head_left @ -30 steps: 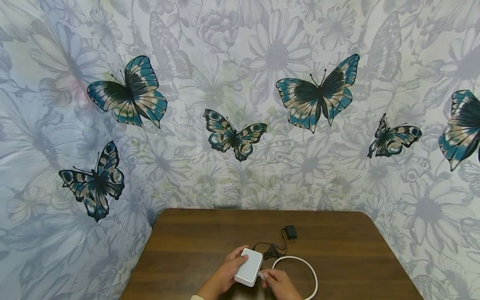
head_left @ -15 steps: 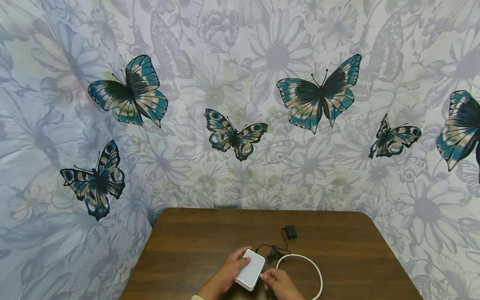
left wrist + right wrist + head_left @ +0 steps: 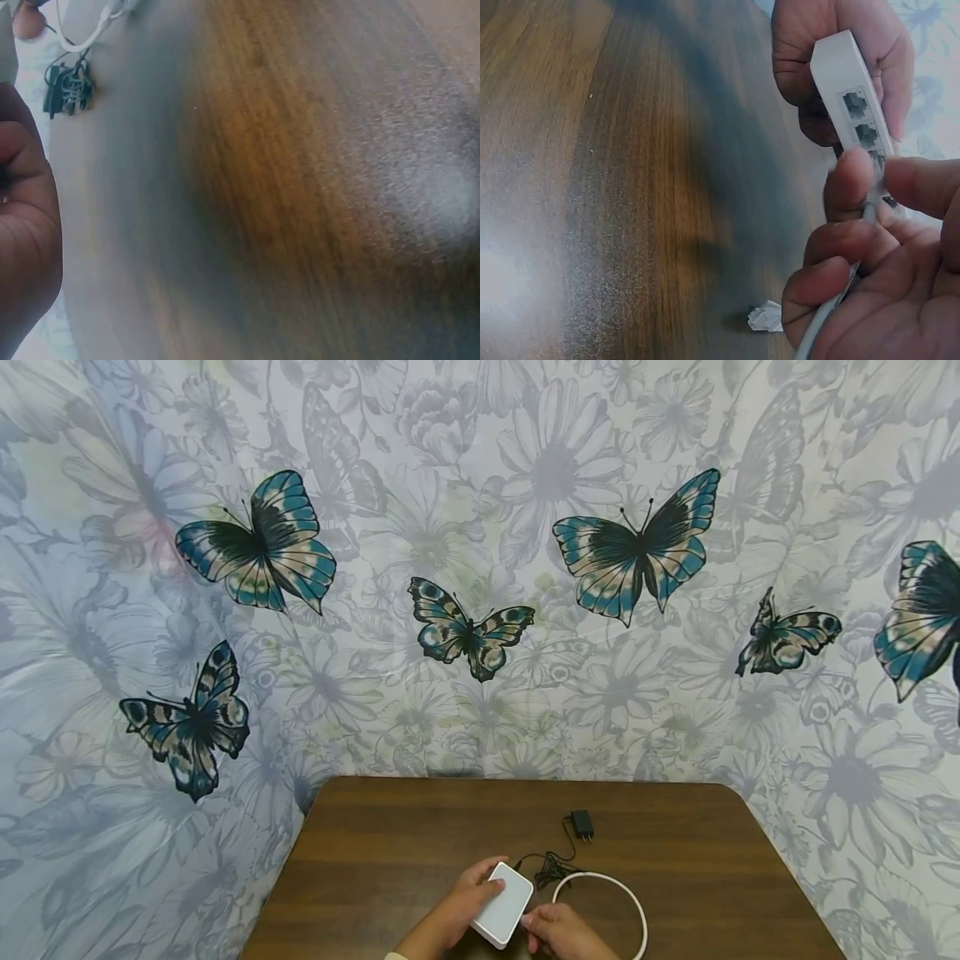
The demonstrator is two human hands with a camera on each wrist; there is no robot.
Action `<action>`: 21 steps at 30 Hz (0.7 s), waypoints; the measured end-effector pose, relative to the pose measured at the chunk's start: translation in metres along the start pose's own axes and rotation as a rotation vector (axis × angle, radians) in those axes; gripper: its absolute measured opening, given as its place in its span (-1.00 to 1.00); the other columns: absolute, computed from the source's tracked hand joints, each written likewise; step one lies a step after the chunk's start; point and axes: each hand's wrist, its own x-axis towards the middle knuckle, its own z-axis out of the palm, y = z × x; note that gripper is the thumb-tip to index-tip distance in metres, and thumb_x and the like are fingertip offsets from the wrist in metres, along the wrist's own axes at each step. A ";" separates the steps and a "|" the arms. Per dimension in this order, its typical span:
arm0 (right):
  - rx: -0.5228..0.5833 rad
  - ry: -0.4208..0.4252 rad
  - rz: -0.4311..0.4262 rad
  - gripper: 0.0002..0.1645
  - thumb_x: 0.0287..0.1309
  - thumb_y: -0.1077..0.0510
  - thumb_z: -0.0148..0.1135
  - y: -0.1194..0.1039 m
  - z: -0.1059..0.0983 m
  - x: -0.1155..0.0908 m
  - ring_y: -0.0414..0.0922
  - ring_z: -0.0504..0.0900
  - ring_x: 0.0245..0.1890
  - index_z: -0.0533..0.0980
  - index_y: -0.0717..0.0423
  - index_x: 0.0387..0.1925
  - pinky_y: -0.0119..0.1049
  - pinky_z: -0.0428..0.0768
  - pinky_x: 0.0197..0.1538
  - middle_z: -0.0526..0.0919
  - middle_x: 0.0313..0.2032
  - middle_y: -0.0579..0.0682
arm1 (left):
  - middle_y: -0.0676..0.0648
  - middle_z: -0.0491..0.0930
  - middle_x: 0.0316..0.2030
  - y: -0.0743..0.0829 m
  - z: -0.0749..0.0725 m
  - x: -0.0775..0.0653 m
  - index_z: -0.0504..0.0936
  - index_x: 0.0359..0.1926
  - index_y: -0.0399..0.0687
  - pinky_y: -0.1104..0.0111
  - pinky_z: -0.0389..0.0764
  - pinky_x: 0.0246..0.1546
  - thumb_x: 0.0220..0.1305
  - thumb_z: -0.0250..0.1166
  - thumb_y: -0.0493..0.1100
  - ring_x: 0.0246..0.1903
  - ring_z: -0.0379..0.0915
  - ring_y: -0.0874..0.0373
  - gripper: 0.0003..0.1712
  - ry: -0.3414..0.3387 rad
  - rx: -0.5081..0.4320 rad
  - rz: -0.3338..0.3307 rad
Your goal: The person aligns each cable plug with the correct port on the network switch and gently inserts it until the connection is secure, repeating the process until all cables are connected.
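Note:
My left hand (image 3: 457, 910) grips a white network switch (image 3: 504, 906), its thumb on the top face. My right hand (image 3: 566, 932) pinches the end of a white Ethernet cable (image 3: 642, 920) right at the switch's side. In the right wrist view the switch (image 3: 834, 67) shows a row of ports (image 3: 855, 105), and the cable (image 3: 821, 322) runs back through the curled fingers. Thumb and forefinger cover the plug there; I cannot tell how deep it sits in the port. The left wrist view catches only part of the left hand (image 3: 30, 232) at its edge.
A black power adapter (image 3: 582, 824) lies on the brown table (image 3: 405, 827), its bundled cord (image 3: 553, 868) leading to the switch's far end. The cable loops out to the right. A small crumpled white piece (image 3: 766, 316) lies on the wood. Butterfly-patterned cloth (image 3: 480, 727) hangs behind.
The switch and both hands have shifted slightly right and towards me. The cable's loop has moved right, and the black cord has shifted a little with the switch.

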 end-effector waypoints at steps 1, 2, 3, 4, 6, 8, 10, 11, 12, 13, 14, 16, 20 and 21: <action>-0.002 0.000 0.003 -0.57 0.42 0.17 0.07 0.000 0.000 0.000 -0.34 0.25 -0.70 0.46 0.61 -0.22 -0.49 0.20 -0.59 0.52 -0.61 -0.18 | -0.11 0.56 -0.19 -0.001 0.000 0.000 0.35 0.37 -0.27 0.32 0.57 -0.42 0.33 0.17 -0.26 -0.35 0.53 0.11 -0.41 0.006 -0.007 -0.003; -0.001 0.001 0.000 -0.57 0.42 0.18 0.06 0.000 0.001 0.000 -0.34 0.24 -0.70 0.46 0.62 -0.22 -0.50 0.20 -0.59 0.51 -0.61 -0.18 | -0.10 0.56 -0.19 -0.002 -0.001 0.000 0.35 0.37 -0.26 0.32 0.57 -0.42 0.33 0.17 -0.25 -0.35 0.53 0.11 -0.40 0.010 -0.012 -0.007; 0.003 0.006 -0.002 -0.58 0.42 0.18 0.06 0.000 0.001 0.000 -0.34 0.24 -0.69 0.46 0.62 -0.22 -0.50 0.20 -0.59 0.51 -0.61 -0.18 | -0.10 0.56 -0.18 -0.004 -0.001 0.001 0.36 0.37 -0.25 0.32 0.57 -0.42 0.34 0.17 -0.25 -0.35 0.52 0.10 -0.41 0.016 -0.013 -0.009; 0.005 0.012 -0.008 -0.58 0.42 0.19 0.05 0.000 0.001 0.001 -0.34 0.24 -0.69 0.45 0.63 -0.21 -0.50 0.20 -0.58 0.51 -0.60 -0.18 | -0.10 0.56 -0.18 -0.005 -0.002 0.001 0.36 0.37 -0.25 0.32 0.57 -0.42 0.34 0.17 -0.24 -0.35 0.52 0.10 -0.41 0.018 -0.013 -0.009; 0.002 0.026 -0.025 -0.57 0.43 0.20 0.05 0.001 0.002 0.002 -0.33 0.24 -0.68 0.44 0.65 -0.23 -0.51 0.20 -0.57 0.51 -0.61 -0.18 | -0.10 0.56 -0.17 -0.005 -0.002 0.002 0.36 0.38 -0.23 0.32 0.56 -0.43 0.35 0.16 -0.23 -0.36 0.52 0.10 -0.41 0.016 -0.010 -0.009; 0.000 0.038 -0.037 -0.58 0.43 0.21 0.04 0.001 0.002 0.002 -0.33 0.25 -0.66 0.43 0.66 -0.25 -0.52 0.20 -0.56 0.51 -0.61 -0.17 | -0.10 0.56 -0.17 -0.005 -0.001 0.003 0.35 0.38 -0.22 0.32 0.56 -0.44 0.36 0.16 -0.23 -0.36 0.51 0.10 -0.41 0.007 -0.004 -0.007; -0.008 0.049 -0.042 -0.59 0.43 0.22 0.03 0.002 0.002 0.002 -0.33 0.28 -0.65 0.43 0.65 -0.27 -0.52 0.22 -0.54 0.51 -0.61 -0.19 | -0.10 0.56 -0.18 -0.003 0.000 0.004 0.35 0.39 -0.21 0.32 0.56 -0.45 0.35 0.15 -0.24 -0.37 0.52 0.11 -0.41 -0.002 -0.001 -0.001; -0.015 0.055 -0.043 -0.59 0.43 0.22 0.03 0.002 0.002 0.002 -0.33 0.29 -0.64 0.44 0.64 -0.28 -0.51 0.22 -0.53 0.50 -0.62 -0.19 | -0.09 0.56 -0.19 -0.002 0.000 0.004 0.34 0.39 -0.21 0.32 0.56 -0.45 0.35 0.15 -0.24 -0.37 0.52 0.11 -0.40 -0.006 -0.001 0.000; -0.023 0.061 -0.046 -0.60 0.42 0.22 0.03 0.002 0.002 0.002 -0.33 0.30 -0.63 0.44 0.63 -0.29 -0.51 0.22 -0.51 0.50 -0.62 -0.19 | -0.09 0.57 -0.19 -0.002 0.000 0.005 0.34 0.39 -0.21 0.33 0.56 -0.45 0.35 0.15 -0.24 -0.37 0.52 0.11 -0.40 -0.010 -0.002 0.002; -0.034 0.068 -0.050 -0.60 0.42 0.22 0.03 0.001 0.002 0.002 -0.33 0.31 -0.61 0.44 0.62 -0.31 -0.49 0.23 -0.49 0.50 -0.62 -0.18 | -0.09 0.57 -0.20 -0.002 0.000 0.005 0.34 0.39 -0.22 0.33 0.56 -0.45 0.35 0.15 -0.24 -0.37 0.52 0.12 -0.40 -0.011 -0.007 0.004; -0.041 0.073 -0.056 -0.60 0.41 0.22 0.04 0.001 0.003 0.002 -0.33 0.33 -0.60 0.45 0.61 -0.33 -0.48 0.24 -0.48 0.50 -0.61 -0.17 | -0.09 0.57 -0.20 -0.002 0.000 0.005 0.33 0.39 -0.22 0.34 0.56 -0.45 0.35 0.15 -0.25 -0.37 0.52 0.12 -0.40 -0.009 -0.009 0.007; -0.048 0.081 -0.066 -0.61 0.41 0.23 0.04 0.001 0.003 0.002 -0.33 0.37 -0.57 0.45 0.60 -0.35 -0.46 0.26 -0.44 0.50 -0.61 -0.15 | -0.09 0.58 -0.19 -0.001 0.001 0.005 0.34 0.39 -0.23 0.34 0.56 -0.44 0.35 0.15 -0.24 -0.36 0.52 0.12 -0.40 -0.002 -0.014 0.010; -0.056 0.082 -0.073 -0.63 0.39 0.24 0.04 0.003 0.004 0.002 -0.31 0.38 -0.57 0.46 0.58 -0.36 -0.45 0.26 -0.45 0.48 -0.61 -0.14 | -0.11 0.59 -0.15 -0.002 0.001 0.004 0.34 0.38 -0.27 0.34 0.56 -0.41 0.33 0.16 -0.26 -0.34 0.52 0.12 -0.39 0.005 -0.013 0.028; -0.059 0.081 -0.071 -0.64 0.39 0.24 0.04 0.003 0.004 0.002 -0.31 0.37 -0.59 0.46 0.57 -0.36 -0.46 0.25 -0.47 0.48 -0.61 -0.16 | -0.10 0.59 -0.14 -0.002 0.001 0.003 0.34 0.38 -0.27 0.34 0.56 -0.40 0.32 0.16 -0.26 -0.33 0.52 0.12 -0.39 0.004 -0.012 0.031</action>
